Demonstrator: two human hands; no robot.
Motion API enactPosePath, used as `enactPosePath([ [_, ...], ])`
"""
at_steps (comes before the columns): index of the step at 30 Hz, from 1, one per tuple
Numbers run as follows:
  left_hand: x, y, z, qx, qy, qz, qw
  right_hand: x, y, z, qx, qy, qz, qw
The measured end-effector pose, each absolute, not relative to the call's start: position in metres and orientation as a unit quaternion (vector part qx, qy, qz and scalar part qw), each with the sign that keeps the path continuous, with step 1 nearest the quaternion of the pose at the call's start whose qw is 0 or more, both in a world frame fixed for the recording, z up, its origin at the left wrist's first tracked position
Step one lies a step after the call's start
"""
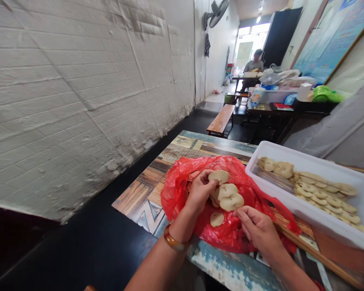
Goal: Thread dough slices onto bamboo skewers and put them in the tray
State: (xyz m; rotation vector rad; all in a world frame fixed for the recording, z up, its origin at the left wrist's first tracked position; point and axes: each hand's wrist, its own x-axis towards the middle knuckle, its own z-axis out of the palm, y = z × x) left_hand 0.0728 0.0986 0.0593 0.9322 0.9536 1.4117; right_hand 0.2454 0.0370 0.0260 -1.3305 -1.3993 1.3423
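Note:
My left hand (200,190) is closed, pinching a pale round slice (219,176) between thumb and fingers over a red plastic bag (182,169). My right hand (257,226) is closed too, its thumb and fingertips pinched at the lower edge of overlapping pale slices (231,201). These sit together as if on a skewer, but the stick itself hardly shows. A loose slice (216,219) lies on the bag below them. Beside my right wrist is a bundle of thin wooden skewers (318,254).
A white plastic tub (303,154) at the right holds several skewers of slices. The patterned table (148,182) runs along a white brick-patterned wall (87,89). Farther back are a wooden bench (221,118), a cluttered table (318,106) and a seated person (255,64).

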Motion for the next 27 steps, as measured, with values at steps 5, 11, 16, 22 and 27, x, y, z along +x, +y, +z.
enactPosePath([
  [5,0.07,0.099,0.056,0.368,0.402,0.604,0.582,0.243,0.034,0.029,-0.531,-0.555,0.507,0.391],
  [11,0.07,0.099,0.051,0.368,0.399,0.621,0.566,0.246,0.033,0.031,-0.54,-0.588,0.477,0.367],
  [16,0.069,0.097,0.051,0.351,0.388,0.631,0.573,0.247,0.034,0.024,-0.539,-0.593,0.477,0.362],
  [22,0.07,0.099,0.047,0.321,0.378,0.647,0.578,0.246,0.032,0.026,-0.535,-0.577,0.493,0.371],
  [27,0.071,0.099,0.049,0.276,0.361,0.654,0.605,0.245,0.032,0.026,-0.533,-0.571,0.502,0.371],
])
